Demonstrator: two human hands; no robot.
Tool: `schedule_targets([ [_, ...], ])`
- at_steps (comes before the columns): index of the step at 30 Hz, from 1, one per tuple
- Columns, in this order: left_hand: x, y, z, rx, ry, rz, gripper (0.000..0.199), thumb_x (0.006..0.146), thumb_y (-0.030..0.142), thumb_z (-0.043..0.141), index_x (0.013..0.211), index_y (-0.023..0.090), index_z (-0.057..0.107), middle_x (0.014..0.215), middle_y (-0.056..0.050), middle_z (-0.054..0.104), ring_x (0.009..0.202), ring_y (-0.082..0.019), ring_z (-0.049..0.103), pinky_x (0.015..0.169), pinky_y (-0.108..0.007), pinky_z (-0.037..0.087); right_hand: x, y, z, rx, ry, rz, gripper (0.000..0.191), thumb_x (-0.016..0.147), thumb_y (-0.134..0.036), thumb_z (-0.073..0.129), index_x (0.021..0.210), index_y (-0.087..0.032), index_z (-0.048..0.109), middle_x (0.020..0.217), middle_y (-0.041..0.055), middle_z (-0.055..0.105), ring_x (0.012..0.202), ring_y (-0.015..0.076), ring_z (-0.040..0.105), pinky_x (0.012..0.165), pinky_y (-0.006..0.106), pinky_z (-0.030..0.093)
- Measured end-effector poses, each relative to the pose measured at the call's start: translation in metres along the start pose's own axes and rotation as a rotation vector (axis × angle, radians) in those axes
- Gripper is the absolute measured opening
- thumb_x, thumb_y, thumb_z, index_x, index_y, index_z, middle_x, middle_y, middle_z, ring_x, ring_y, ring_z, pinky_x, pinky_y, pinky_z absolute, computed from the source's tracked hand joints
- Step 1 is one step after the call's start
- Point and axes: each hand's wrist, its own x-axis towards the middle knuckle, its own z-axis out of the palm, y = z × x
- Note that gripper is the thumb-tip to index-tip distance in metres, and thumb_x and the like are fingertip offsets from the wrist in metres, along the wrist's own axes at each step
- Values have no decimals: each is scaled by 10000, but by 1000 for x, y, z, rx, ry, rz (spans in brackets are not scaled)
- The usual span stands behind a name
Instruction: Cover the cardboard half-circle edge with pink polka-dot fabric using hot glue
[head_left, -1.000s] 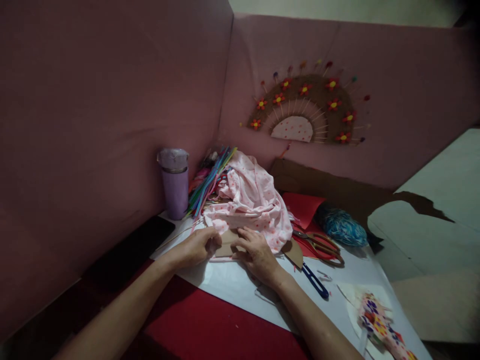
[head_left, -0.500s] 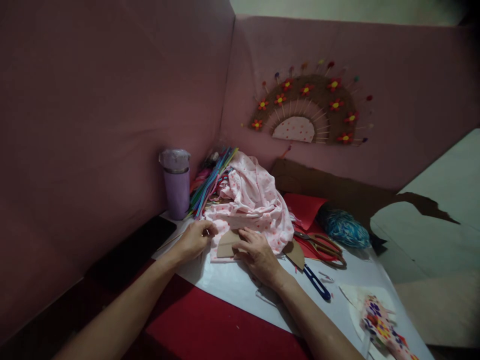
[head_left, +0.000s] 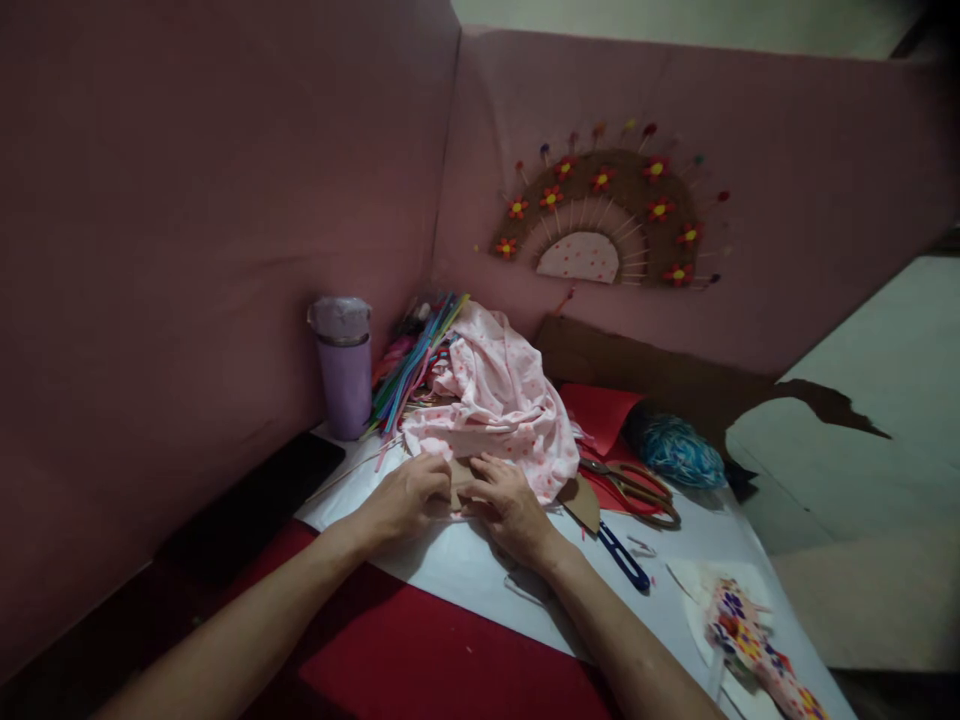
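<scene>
A small brown cardboard half-circle [head_left: 459,488] lies on the front of a pink dotted cloth [head_left: 506,385]. My left hand [head_left: 409,497] is at the left side of the cardboard, its fingers curled down onto it and the cloth edge. From the right, my right hand [head_left: 511,508] grips the cardboard with bent fingers laid over its top. Both hands cover much of the piece, and the fingertips are partly hidden. Right of my right hand rest another cardboard piece [head_left: 580,502] and a dark blue-handled cutter [head_left: 624,558].
Scissors [head_left: 641,490] lie on red paper beside blue yarn [head_left: 681,452]. A purple tumbler [head_left: 345,385] stands left of colourful pipe cleaners [head_left: 416,365]. A black flat object [head_left: 255,505] is at the left. Flowered scraps [head_left: 746,630] lie front right. A flower-decorated cardboard arch [head_left: 600,210] hangs on the wall.
My left hand has moved right and down onto the cardboard, closing the gap to my right hand. My right hand stays on the cardboard. The view has shifted slightly.
</scene>
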Motion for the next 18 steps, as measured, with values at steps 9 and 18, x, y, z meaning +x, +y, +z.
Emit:
schedule_targets([
  [9,10,3,-2,206,-102,43,176,845,160,499,731,198,628,804,-25,556,775,-164,499,668,-260,341,3,9,-56,249,570,391,315,942,-365,422,895,-183,675,858,57,714,832,196,651,729,293,488],
  [18,38,12,-3,296,-190,-46,157,717,176,583,587,200,667,900,-65,583,763,-203,530,592,-286,290,-32,4,-52,-103,173,384,131,761,-121,619,707,-219,688,744,31,696,754,211,610,692,304,413],
])
